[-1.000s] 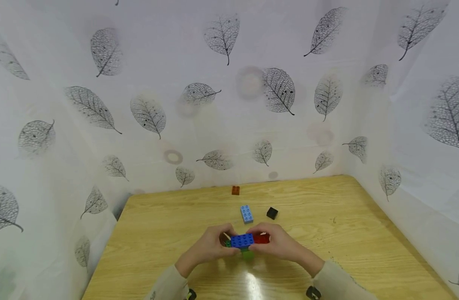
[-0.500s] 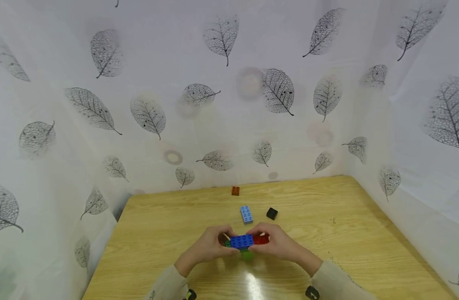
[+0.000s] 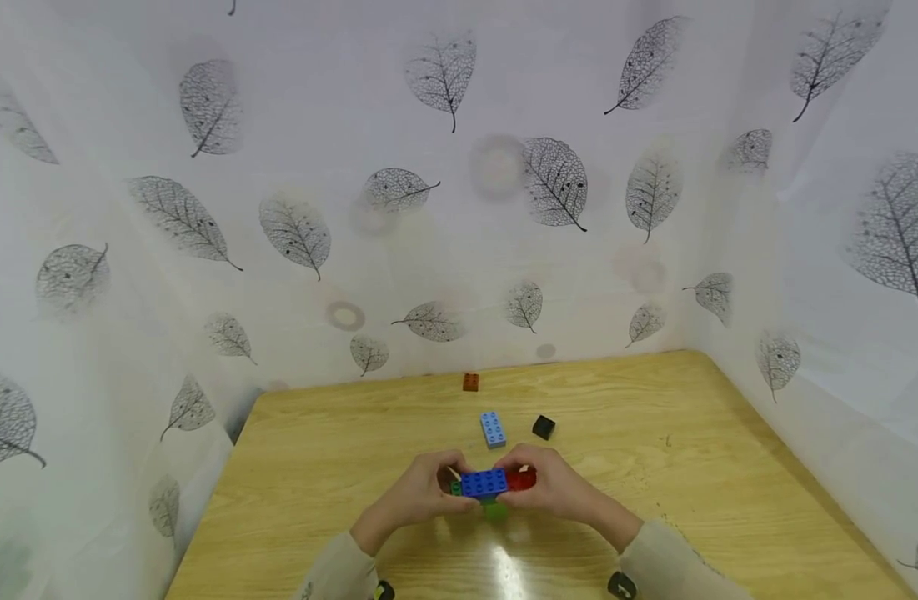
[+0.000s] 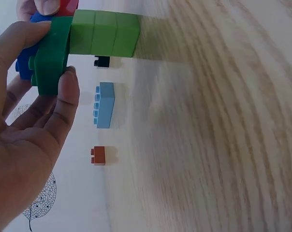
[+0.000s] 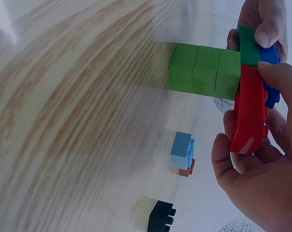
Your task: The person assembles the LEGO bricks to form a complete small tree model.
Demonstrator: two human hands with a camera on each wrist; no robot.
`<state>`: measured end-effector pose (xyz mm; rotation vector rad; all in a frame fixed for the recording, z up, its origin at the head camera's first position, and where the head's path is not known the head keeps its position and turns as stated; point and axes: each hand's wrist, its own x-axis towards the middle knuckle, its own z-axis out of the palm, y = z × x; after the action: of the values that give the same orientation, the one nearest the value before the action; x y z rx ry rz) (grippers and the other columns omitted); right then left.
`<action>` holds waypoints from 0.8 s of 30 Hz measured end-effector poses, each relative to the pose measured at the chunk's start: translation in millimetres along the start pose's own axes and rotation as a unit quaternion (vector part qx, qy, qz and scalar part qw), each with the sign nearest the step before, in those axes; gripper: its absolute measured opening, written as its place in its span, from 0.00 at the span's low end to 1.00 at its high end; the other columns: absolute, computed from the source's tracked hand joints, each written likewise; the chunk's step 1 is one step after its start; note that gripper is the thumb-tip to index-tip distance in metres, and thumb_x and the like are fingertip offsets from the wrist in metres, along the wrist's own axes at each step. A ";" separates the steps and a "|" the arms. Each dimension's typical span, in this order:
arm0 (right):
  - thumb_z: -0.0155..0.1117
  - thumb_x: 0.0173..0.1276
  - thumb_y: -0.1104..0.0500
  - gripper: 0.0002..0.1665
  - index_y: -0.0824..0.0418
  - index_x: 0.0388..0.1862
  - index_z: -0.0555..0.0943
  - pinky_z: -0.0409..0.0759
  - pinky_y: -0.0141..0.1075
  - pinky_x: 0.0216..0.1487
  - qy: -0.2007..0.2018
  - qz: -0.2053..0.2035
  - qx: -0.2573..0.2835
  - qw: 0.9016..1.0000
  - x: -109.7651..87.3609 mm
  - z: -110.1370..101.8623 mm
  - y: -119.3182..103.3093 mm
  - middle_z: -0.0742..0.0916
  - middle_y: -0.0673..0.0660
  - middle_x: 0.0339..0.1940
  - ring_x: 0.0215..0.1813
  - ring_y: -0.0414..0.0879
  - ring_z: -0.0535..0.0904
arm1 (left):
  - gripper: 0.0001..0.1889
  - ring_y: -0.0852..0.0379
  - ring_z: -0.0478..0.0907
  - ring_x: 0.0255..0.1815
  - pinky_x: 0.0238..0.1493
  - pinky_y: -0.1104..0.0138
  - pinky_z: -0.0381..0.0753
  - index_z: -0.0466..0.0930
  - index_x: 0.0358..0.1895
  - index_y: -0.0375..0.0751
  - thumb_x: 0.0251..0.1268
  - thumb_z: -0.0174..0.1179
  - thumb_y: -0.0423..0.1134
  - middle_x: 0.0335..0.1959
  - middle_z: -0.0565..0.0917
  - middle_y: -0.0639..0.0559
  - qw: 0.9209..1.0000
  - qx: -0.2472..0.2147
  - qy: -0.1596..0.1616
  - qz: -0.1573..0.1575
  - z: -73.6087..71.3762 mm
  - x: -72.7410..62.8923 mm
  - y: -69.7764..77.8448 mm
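A stack of toy building bricks stands on the table between both hands. Its base is a column of light green bricks (image 5: 204, 71). Above that column a dark green brick (image 4: 53, 55) juts out on the left and a red brick (image 5: 250, 108) on the right. A dark blue brick (image 3: 484, 483) lies across the top, spanning the two. My left hand (image 3: 421, 492) grips the blue and dark green bricks from the left, thumb on the near side. From the right, my right hand (image 3: 544, 483) grips the blue and red bricks.
Behind the stack a light blue brick (image 3: 493, 429) lies on the wooden table (image 3: 316, 467). A black brick (image 3: 544, 427) sits to its right. Near the back edge is a small orange-brown brick (image 3: 470, 382). A leaf-patterned curtain (image 3: 428, 250) surrounds the back and sides.
Both hands keep their hold on the stack and have barely moved. The loose bricks lie where they were.
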<state>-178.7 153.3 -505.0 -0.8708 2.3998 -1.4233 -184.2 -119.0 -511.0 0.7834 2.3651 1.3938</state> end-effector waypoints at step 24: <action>0.76 0.69 0.48 0.21 0.51 0.58 0.86 0.82 0.37 0.50 0.146 0.020 -0.064 0.987 3.3 -28.6 16.9 0.89 0.50 0.50 0.52 0.57 0.84 | 0.20 0.65 0.79 0.42 0.43 0.72 0.79 0.86 0.56 0.46 0.62 0.77 0.43 0.51 0.88 0.50 1.000 0.012 0.018 -0.004 6.7 -2.0 -3.7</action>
<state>-201.0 178.1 -504.5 -0.6752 2.7314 -1.4859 -180.4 -116.7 -517.6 0.7598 2.4129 1.3893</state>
